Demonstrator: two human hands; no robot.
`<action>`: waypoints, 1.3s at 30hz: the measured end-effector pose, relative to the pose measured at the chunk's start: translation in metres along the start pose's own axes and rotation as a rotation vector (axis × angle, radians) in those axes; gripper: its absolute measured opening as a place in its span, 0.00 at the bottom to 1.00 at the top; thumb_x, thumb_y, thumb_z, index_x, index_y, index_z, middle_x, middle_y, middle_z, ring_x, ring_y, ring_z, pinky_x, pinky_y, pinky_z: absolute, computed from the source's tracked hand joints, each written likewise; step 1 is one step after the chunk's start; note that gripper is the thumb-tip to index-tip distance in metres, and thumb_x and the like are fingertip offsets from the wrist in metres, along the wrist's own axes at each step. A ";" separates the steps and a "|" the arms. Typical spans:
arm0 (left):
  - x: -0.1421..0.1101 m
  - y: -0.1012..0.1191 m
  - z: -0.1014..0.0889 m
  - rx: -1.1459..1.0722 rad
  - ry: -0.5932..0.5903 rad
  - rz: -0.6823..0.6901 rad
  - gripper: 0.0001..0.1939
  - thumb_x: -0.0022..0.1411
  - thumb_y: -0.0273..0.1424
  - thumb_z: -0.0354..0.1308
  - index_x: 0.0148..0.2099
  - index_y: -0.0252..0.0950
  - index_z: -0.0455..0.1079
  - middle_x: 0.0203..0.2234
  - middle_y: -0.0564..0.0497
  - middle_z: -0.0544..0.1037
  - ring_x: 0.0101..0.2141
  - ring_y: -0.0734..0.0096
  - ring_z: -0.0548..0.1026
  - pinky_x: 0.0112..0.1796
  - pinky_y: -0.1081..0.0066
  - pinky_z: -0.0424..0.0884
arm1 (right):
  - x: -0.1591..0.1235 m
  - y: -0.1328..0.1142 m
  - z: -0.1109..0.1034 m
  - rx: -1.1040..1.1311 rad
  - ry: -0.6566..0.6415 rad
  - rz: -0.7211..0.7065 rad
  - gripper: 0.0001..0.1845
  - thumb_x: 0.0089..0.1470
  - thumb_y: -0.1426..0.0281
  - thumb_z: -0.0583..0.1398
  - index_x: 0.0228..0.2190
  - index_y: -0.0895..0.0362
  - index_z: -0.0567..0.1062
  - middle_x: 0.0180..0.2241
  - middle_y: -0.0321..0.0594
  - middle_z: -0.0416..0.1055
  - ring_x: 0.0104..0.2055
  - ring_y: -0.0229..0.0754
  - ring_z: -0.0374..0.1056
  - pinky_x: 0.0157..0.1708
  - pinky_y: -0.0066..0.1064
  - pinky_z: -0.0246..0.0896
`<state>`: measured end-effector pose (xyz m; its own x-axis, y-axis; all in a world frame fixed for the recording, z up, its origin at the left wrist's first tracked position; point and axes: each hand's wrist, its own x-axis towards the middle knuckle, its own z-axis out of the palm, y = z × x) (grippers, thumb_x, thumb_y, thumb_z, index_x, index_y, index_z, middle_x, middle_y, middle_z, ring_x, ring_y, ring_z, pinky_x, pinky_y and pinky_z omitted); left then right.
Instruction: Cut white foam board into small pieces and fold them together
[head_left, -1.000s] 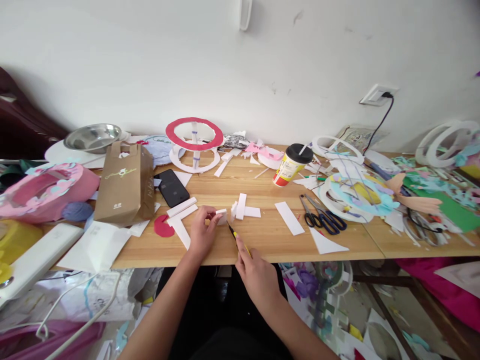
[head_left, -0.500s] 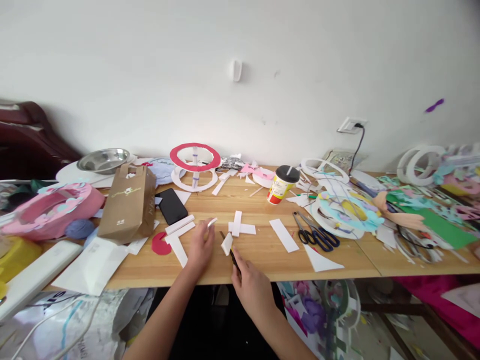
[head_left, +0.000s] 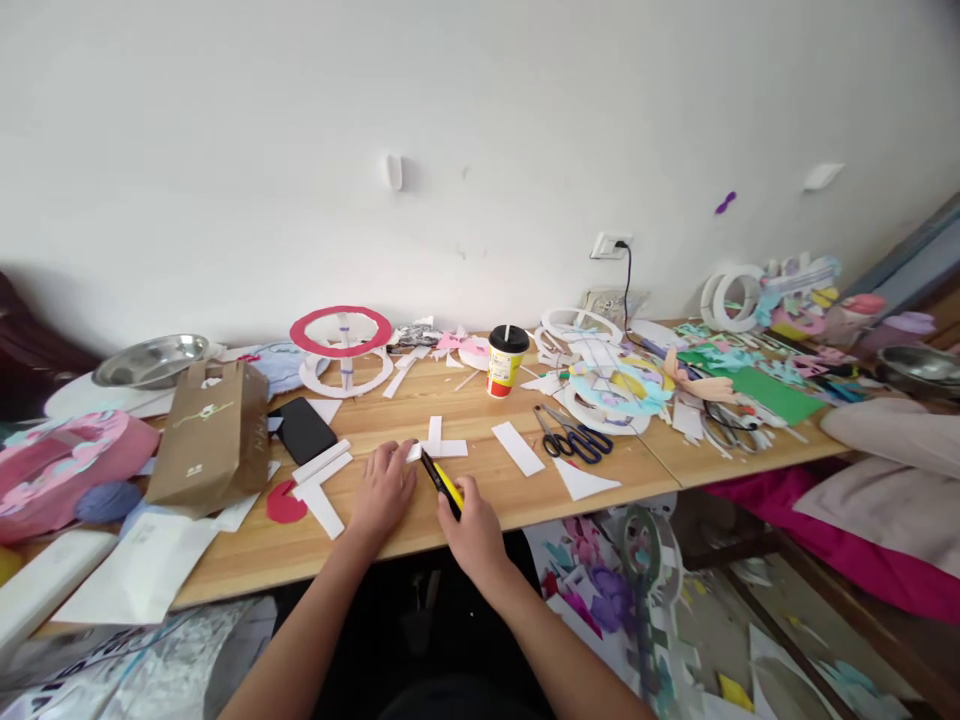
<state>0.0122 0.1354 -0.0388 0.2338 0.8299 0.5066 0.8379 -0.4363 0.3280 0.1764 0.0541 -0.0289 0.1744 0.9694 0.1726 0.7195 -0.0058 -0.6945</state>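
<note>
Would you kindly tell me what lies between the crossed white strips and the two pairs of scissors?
One loose white strip lies slanted on the table between the crossed white strips and the scissors, as the head view shows.

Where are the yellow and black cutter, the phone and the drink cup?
Cutter [head_left: 444,484]: head view, on its handle.
Phone [head_left: 306,431]: head view, on its dark face.
Drink cup [head_left: 502,371]: head view, on its side.

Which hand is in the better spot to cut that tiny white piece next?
Probably the right hand: it holds the yellow-and-black cutter, its tip beside the small white piece. The left hand has its fingers at that piece.
</note>
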 end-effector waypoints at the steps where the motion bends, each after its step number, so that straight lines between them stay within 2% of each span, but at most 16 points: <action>1: 0.001 -0.001 0.000 0.021 0.061 -0.041 0.21 0.68 0.35 0.48 0.61 0.38 0.63 0.47 0.40 0.70 0.49 0.54 0.70 0.51 0.57 0.66 | -0.002 0.001 -0.001 0.041 0.039 -0.007 0.15 0.62 0.61 0.53 0.45 0.56 0.69 0.33 0.42 0.78 0.34 0.46 0.75 0.29 0.29 0.62; 3: 0.002 -0.002 -0.002 0.068 0.160 -0.113 0.21 0.68 0.35 0.47 0.61 0.35 0.62 0.47 0.39 0.71 0.48 0.53 0.69 0.51 0.56 0.65 | -0.002 0.004 -0.005 0.063 0.109 -0.030 0.17 0.65 0.60 0.49 0.48 0.56 0.67 0.36 0.43 0.77 0.35 0.45 0.75 0.30 0.29 0.62; 4: 0.002 -0.002 -0.003 0.097 0.173 -0.130 0.22 0.68 0.36 0.47 0.61 0.34 0.62 0.47 0.38 0.71 0.48 0.52 0.69 0.51 0.56 0.65 | 0.001 0.007 -0.009 0.033 0.137 -0.048 0.19 0.66 0.60 0.47 0.50 0.56 0.67 0.38 0.44 0.77 0.36 0.45 0.75 0.30 0.29 0.62; 7: 0.001 0.003 -0.002 0.187 0.069 -0.101 0.26 0.67 0.41 0.49 0.62 0.33 0.61 0.48 0.37 0.72 0.48 0.48 0.68 0.51 0.53 0.63 | 0.020 0.023 -0.023 -0.192 0.212 -0.088 0.22 0.68 0.64 0.44 0.55 0.59 0.65 0.43 0.50 0.73 0.40 0.45 0.73 0.35 0.31 0.62; 9: 0.000 0.007 0.000 0.220 -0.024 -0.083 0.28 0.65 0.43 0.51 0.62 0.33 0.61 0.48 0.37 0.72 0.49 0.47 0.67 0.51 0.52 0.62 | 0.036 0.036 -0.030 -0.377 0.239 -0.065 0.22 0.67 0.67 0.46 0.57 0.63 0.64 0.41 0.53 0.71 0.41 0.49 0.70 0.37 0.35 0.62; 14: -0.002 0.000 0.005 0.185 -0.124 -0.142 0.27 0.63 0.39 0.53 0.62 0.36 0.60 0.49 0.39 0.71 0.50 0.48 0.68 0.51 0.52 0.62 | 0.055 0.057 -0.028 -0.578 0.207 0.008 0.20 0.61 0.72 0.53 0.53 0.63 0.69 0.41 0.56 0.69 0.44 0.55 0.65 0.42 0.42 0.58; 17: -0.004 -0.007 0.008 0.049 -0.130 -0.117 0.25 0.64 0.36 0.52 0.61 0.37 0.61 0.48 0.41 0.71 0.49 0.53 0.70 0.51 0.55 0.65 | 0.054 0.048 -0.020 -0.571 0.213 -0.026 0.19 0.59 0.72 0.54 0.51 0.64 0.71 0.42 0.58 0.69 0.46 0.57 0.63 0.44 0.45 0.56; 20: -0.006 -0.006 0.010 -0.103 -0.146 -0.061 0.24 0.64 0.34 0.52 0.62 0.39 0.60 0.51 0.42 0.70 0.52 0.57 0.70 0.53 0.56 0.65 | 0.055 0.029 -0.011 -0.516 0.229 -0.140 0.23 0.61 0.67 0.54 0.55 0.64 0.68 0.50 0.61 0.66 0.54 0.59 0.59 0.51 0.48 0.54; 23: 0.000 -0.006 0.006 -0.102 -0.153 -0.053 0.31 0.61 0.40 0.58 0.63 0.38 0.58 0.57 0.39 0.67 0.58 0.51 0.66 0.55 0.52 0.63 | 0.063 0.011 0.005 -0.426 0.130 -0.322 0.25 0.63 0.62 0.54 0.57 0.61 0.66 0.56 0.58 0.63 0.59 0.56 0.56 0.56 0.47 0.51; 25: 0.012 -0.016 -0.004 -0.063 -0.144 -0.058 0.31 0.61 0.41 0.58 0.63 0.37 0.59 0.58 0.37 0.67 0.58 0.49 0.65 0.55 0.52 0.62 | 0.069 0.006 0.019 -0.375 0.071 -0.408 0.25 0.64 0.61 0.53 0.57 0.60 0.67 0.58 0.57 0.63 0.61 0.55 0.56 0.57 0.47 0.51; 27: 0.027 -0.034 -0.021 0.014 -0.134 -0.118 0.24 0.64 0.38 0.53 0.61 0.38 0.62 0.57 0.37 0.68 0.57 0.51 0.67 0.55 0.53 0.62 | 0.073 0.006 0.031 -0.328 0.056 -0.479 0.24 0.65 0.60 0.51 0.58 0.59 0.67 0.60 0.57 0.61 0.63 0.54 0.54 0.58 0.48 0.51; 28: 0.035 -0.046 -0.031 0.087 -0.120 -0.216 0.22 0.65 0.35 0.50 0.59 0.37 0.64 0.55 0.37 0.70 0.55 0.51 0.67 0.55 0.54 0.61 | 0.074 0.007 0.035 -0.305 0.056 -0.513 0.25 0.66 0.60 0.51 0.58 0.58 0.67 0.61 0.56 0.60 0.64 0.54 0.53 0.59 0.49 0.50; 30: 0.050 -0.070 -0.048 0.292 -0.101 -0.552 0.22 0.65 0.35 0.49 0.59 0.35 0.64 0.55 0.34 0.67 0.56 0.46 0.65 0.54 0.51 0.60 | 0.074 0.009 0.038 -0.272 0.055 -0.564 0.24 0.66 0.59 0.51 0.58 0.56 0.67 0.62 0.55 0.59 0.65 0.55 0.51 0.60 0.50 0.48; 32: 0.065 -0.091 -0.057 0.351 -0.094 -0.705 0.25 0.63 0.37 0.51 0.57 0.25 0.64 0.53 0.22 0.65 0.53 0.34 0.65 0.49 0.43 0.61 | 0.072 0.010 0.037 -0.251 0.048 -0.590 0.24 0.65 0.59 0.51 0.58 0.56 0.68 0.62 0.54 0.59 0.66 0.55 0.50 0.61 0.50 0.47; 36: 0.090 -0.114 -0.049 0.371 -0.117 -0.818 0.30 0.59 0.42 0.56 0.53 0.18 0.65 0.54 0.10 0.58 0.53 0.20 0.60 0.40 0.35 0.61 | 0.069 0.007 0.031 -0.209 0.034 -0.618 0.21 0.66 0.61 0.51 0.54 0.57 0.71 0.59 0.53 0.62 0.63 0.53 0.53 0.60 0.47 0.50; 39: 0.104 -0.115 -0.039 0.317 -0.131 -0.745 0.29 0.60 0.43 0.56 0.49 0.18 0.66 0.53 0.08 0.58 0.53 0.17 0.59 0.35 0.32 0.61 | 0.069 0.005 0.029 -0.182 0.034 -0.629 0.18 0.66 0.63 0.50 0.50 0.56 0.73 0.57 0.51 0.64 0.61 0.50 0.56 0.58 0.45 0.52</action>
<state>-0.0793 0.2584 0.0066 -0.4002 0.9055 0.1409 0.8911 0.3487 0.2905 0.1727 0.1277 -0.0406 -0.2976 0.7930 0.5315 0.7929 0.5154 -0.3250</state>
